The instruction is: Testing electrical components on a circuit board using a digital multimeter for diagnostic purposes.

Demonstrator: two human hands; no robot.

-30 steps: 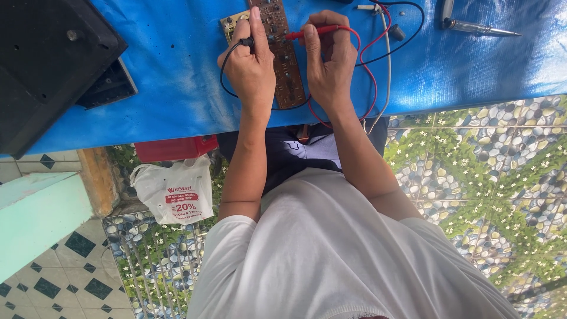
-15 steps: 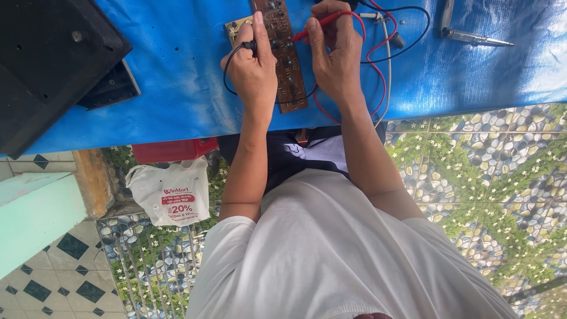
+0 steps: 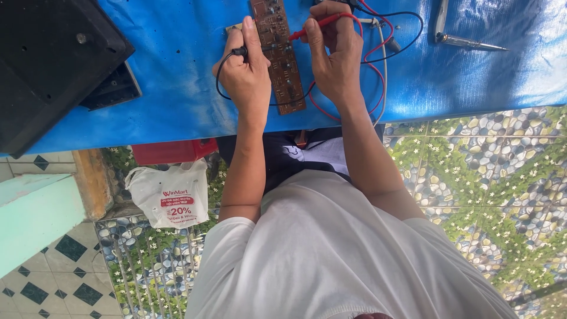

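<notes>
Left hand: fingers curled around a black probe, clamped on it, with the hand resting on the left edge of the circuit board.
Right hand: pinched shut on a red probe, whose tip points left onto the upper part of the circuit board.
Hands together: just either side of the board, near each other but not touching.
Circuit board: a long brown strip lying lengthwise on the blue sheet, between the two hands (its far end runs out of the top of the view).
Black lead: loops out from the black probe, round the left side of the left hand and under the wrist toward the board's near end.
Red lead: curves from the red probe round the right side of the right hand and back along the counter's near edge.
Other wires: black and white ones tangle just past the right hand.
Counter: covered by the blue sheet, which hangs over the near edge.
Metal tool: a slim silver rod lying on the sheet, well to the right of the right hand (what kind of tool, I cannot tell).
Black box: large and dark, at the counter's left end, well apart from the hands.
Plastic bag: white, on the floor below the counter, beside the left elbow.
Floor: patterned with pebbles and small flowers.
</notes>
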